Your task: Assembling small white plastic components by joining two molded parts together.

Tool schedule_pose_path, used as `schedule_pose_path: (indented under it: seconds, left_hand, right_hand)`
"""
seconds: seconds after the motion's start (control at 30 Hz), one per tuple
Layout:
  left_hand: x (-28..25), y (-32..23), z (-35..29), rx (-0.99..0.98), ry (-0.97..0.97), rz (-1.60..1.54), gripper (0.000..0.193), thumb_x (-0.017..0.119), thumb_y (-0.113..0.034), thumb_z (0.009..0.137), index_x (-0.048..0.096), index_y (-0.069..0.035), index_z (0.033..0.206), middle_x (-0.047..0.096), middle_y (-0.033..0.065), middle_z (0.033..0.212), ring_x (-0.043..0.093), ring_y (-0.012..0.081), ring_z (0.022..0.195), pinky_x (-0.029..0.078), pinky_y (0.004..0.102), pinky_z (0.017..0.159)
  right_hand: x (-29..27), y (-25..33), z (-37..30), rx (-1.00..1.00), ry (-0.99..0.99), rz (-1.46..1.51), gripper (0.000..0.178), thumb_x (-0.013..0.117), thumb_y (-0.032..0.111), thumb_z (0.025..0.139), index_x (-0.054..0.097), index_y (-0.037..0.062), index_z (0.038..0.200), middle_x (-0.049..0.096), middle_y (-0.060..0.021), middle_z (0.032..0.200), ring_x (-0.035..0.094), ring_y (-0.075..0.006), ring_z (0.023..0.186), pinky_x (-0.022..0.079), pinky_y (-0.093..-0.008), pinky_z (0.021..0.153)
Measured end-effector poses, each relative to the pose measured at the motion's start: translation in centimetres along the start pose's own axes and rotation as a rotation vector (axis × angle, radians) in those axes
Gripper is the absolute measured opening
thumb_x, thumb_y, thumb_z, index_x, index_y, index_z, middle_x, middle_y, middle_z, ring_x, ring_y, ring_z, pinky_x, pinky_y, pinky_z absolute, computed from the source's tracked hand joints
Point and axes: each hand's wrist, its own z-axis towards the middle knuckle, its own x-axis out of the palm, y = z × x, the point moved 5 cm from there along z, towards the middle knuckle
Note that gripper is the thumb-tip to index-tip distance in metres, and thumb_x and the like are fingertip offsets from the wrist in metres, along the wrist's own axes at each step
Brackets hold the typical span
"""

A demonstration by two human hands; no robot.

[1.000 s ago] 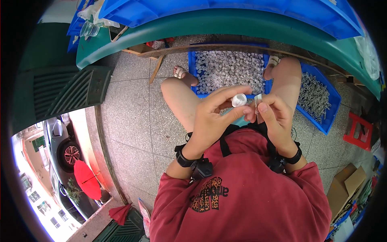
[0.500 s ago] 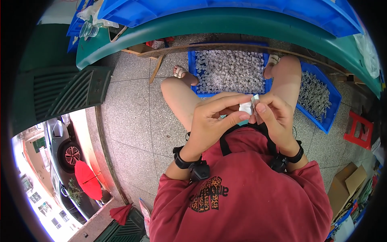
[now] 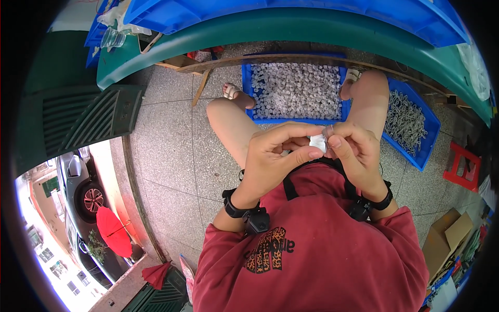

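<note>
Over my lap, my left hand pinches a small white plastic piece between thumb and fingers. My right hand is closed beside it, thumb and fingertips on a small clear, see-through piece. The two pieces meet or nearly meet; fingertips hide whether they are joined. Beyond my knees, a blue tray on the floor holds many small whitish plastic pieces. To its right, a second blue tray contains a pile of thin grey loop-shaped pieces.
A green-covered table spans the far side, with a large blue tray on it. A wooden bar runs below its edge. Right of me are a red plastic stool and an opened cardboard box.
The clear piece has tilted and sunk lower between my fingertips, and the white piece has turned slightly. Both hands stay in almost the same place.
</note>
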Motion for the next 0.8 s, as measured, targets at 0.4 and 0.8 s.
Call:
schedule_pose_path:
  seconds: [0.4,0.8]
  left_hand:
    - [-0.02,-0.37,0.12,-0.021,0.013,-0.082,0.023,0.063,-0.001,0.077,0.058,0.003,0.100,0.055,0.0142,0.108,0.061,0.0163,0.084,0.053,0.0260,0.071]
    - [0.24,-0.73,0.11,0.040,0.030,-0.308,0.031,0.060,0.006,0.077,0.051,0.002,0.107,0.049,0.0154,0.113,0.054,0.0206,0.101,0.047,0.0331,0.087]
  right_hand:
    - [-0.49,0.03,-0.27,-0.056,-0.023,0.080,0.010,0.054,0.006,0.085,0.057,-0.0034,0.087,0.059,-0.0057,0.076,0.053,-0.0086,0.064,0.042,-0.0208,0.056]
    - [-0.33,0.39,-0.44,-0.084,-0.067,-0.029,0.008,0.056,0.005,0.084,0.058,-0.0031,0.084,0.059,-0.0055,0.074,0.052,-0.0083,0.060,0.040,-0.0205,0.054]
